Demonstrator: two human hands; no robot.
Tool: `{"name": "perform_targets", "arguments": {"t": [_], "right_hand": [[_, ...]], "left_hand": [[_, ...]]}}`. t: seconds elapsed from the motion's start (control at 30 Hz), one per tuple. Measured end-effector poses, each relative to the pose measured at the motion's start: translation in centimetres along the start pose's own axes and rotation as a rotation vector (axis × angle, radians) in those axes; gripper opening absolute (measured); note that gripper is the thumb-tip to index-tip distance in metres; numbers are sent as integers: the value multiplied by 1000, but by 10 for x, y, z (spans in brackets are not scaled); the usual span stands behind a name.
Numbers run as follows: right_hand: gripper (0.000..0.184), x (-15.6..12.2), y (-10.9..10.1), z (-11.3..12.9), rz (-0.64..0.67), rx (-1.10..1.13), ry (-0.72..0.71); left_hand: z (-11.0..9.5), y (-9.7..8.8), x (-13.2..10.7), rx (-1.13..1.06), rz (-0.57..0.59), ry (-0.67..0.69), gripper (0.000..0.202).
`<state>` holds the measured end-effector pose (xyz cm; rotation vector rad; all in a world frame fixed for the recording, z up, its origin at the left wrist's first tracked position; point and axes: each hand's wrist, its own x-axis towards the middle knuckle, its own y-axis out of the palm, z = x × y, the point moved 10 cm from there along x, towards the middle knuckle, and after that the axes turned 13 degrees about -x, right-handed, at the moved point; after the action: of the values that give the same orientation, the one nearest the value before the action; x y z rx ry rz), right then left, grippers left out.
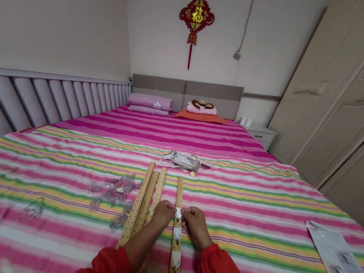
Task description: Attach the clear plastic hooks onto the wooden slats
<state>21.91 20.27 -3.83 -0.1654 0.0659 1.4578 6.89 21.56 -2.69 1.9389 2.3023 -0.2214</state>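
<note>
Several long wooden strips with rows of holes lie side by side on a striped bedspread [262, 201]. The right-hand strip [180, 192] carries small white hook pieces along its near half. My left hand [163, 211] and my right hand [194, 219] meet over this strip, fingers closed, both pinching one small white piece [178, 212] on it. The other strips [142, 199] lie just left of my left hand, untouched. Red sleeves cover both forearms.
Clear plastic bags [113, 192] lie left of the strips, and a pile of small packets [183, 160] lies beyond them. A printed sheet [342, 266] rests at the right edge. Pillows [150, 102], a nightstand [262, 134] and a wardrobe [348, 99] are farther off.
</note>
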Motion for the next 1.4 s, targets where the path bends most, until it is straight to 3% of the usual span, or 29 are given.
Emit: {"name": "perform_targets", "arguments": {"t": [0.5,0.73,0.8,0.87,0.9,0.97,1.03,1.1,1.17,1.23,1.4], "right_hand": [[24,1,-1,-11,-11,1,21],[32,-7,-3,-7,12,-12,10],[37,-9,-5,-6,22,-28,5],[39,-10,-5,-7,36,-34,-3],[38,-9,-5,-8,41,-32,-7],[36,-8,-4,-10,49,-26,-19],[34,-6,-3,-12,44,-31,-34],[33,-5,-3,-12,31,-40,-49],[31,-4,-2,-13,22,-48,-53],[30,-4,-2,-14,22,-55,-49],[31,-3,-3,-15,18,-56,-48]], "left_hand": [[19,1,5,38,-77,-49,15],[4,1,-9,-4,4,-36,11],[-7,-12,-11,-25,48,-15,9],[-24,-41,-9,-20,61,57,9],[-40,-62,-8,26,36,176,10],[-64,-117,-6,172,-134,334,10],[-71,-164,-1,228,-227,348,11],[-80,-194,3,429,-294,394,12],[-88,-203,6,695,-298,455,15],[-90,-201,8,898,-282,492,20],[-89,-185,11,1165,-269,509,21]]}}
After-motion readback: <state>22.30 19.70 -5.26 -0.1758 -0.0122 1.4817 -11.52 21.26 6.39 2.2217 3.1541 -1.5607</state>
